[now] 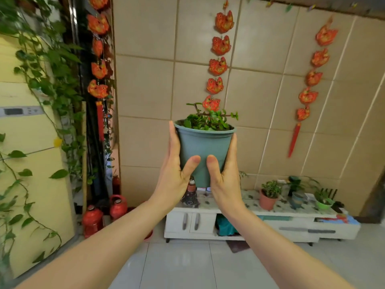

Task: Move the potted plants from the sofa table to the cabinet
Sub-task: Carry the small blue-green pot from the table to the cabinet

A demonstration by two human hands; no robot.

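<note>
1. The left hand (174, 174) and the right hand (224, 176) press on opposite sides of one grey-green potted plant (205, 142), held out in front of the person at arm's length and well above the floor (187, 265).
2. The fingers (174, 140) of both hands are closed flat against the pot's walls, and the two thumbs lie on its near face, close together but not touching. I judge this two-sided clamp is chosen because the pot tapers downward and could slip through a single hand.
3. The pot is upright, likely so that soil stays in and the sprawling stems are not crushed.
4. The plant is in the air, resting on nothing; behind and below it stands the low white cabinet (291, 226) against the tiled wall.
5. On the cabinet's top I count three pots with greenery: a terracotta pot (267, 200) near the middle, a blue-grey pot (296, 200) beside it, and a bright green pot (324, 204) toward the right end.
6. A small dark figurine-like thing (190, 197) stands near the left end; the stretch between it and the terracotta pot is partly hidden by the right hand.
7. The sofa table is not in view, so how many plants remain there cannot be told.
8. Two hands and one carried pot are in view.
</note>
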